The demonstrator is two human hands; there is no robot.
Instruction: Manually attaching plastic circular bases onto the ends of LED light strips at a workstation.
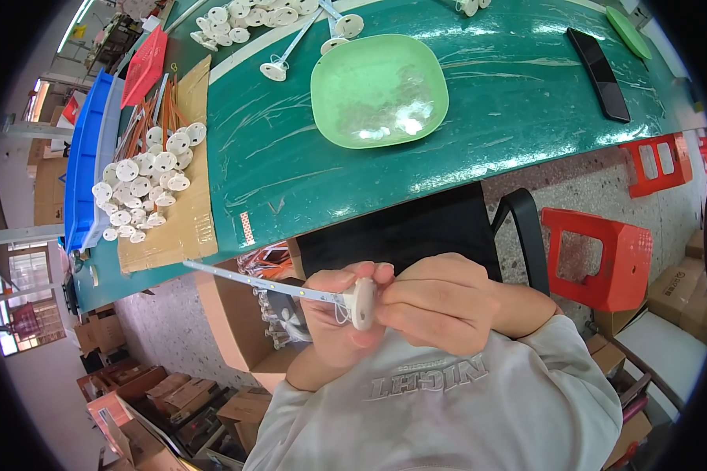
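Above my lap, my left hand (331, 334) grips a round white plastic disc (364, 304) by its edge. A narrow pale LED strip (263, 283) runs from the disc toward the upper left, and a thin white wire loops beside their joint. My right hand (445, 302) is closed, with its fingertips against the right face of the disc. Whatever those fingers pinch, if anything, is hidden. Beyond my hands, a light green dish (338, 129) with small, indistinct greyish contents rests on the green table (291, 180).
At left, many similar white discs (140, 187) lie on cardboard (188, 235), beside a blue tray (86, 165). More discs (239, 20) lie at the far edge. A black phone (598, 74) is at right. Below are an open carton (232, 322), a black chair (401, 228) and a red stool (628, 259).
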